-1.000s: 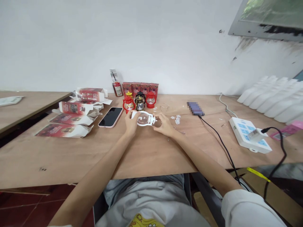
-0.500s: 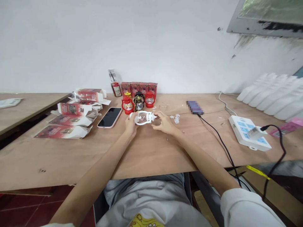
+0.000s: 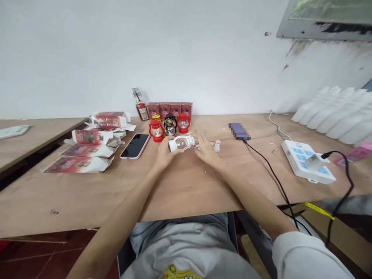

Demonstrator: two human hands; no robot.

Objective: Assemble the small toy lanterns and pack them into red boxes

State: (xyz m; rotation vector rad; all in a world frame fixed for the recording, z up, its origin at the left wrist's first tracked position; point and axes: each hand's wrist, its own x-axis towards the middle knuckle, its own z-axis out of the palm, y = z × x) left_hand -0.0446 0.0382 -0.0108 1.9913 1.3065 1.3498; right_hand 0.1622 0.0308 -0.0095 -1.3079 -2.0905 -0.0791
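My left hand (image 3: pixel 164 153) is closed around the base end of a small white toy lantern (image 3: pixel 180 143) with a clear globe, held on its side just above the wooden table (image 3: pixel 180 186). My right hand (image 3: pixel 205 150) lies to the lantern's right, fingers curled near its top end and close to small white parts (image 3: pixel 216 145) on the table. Whether the right fingers pinch anything is too small to make out. Behind the hands stand several little lanterns, red (image 3: pixel 156 130), black (image 3: pixel 170 126) and red (image 3: pixel 183 123).
A phone (image 3: pixel 135 145) lies left of the hands, beside opened red and white cartons (image 3: pixel 87 149). Red boxes (image 3: pixel 170 108) line the wall. A purple device (image 3: pixel 239 131) with a black cable (image 3: pixel 273 174), a white power strip (image 3: pixel 307 161) and white bottles (image 3: pixel 334 116) are on the right.
The white lantern has turned in my left hand and shifted slightly away from me. My right hand has let go of its end and moved a little right, toward the small white parts.
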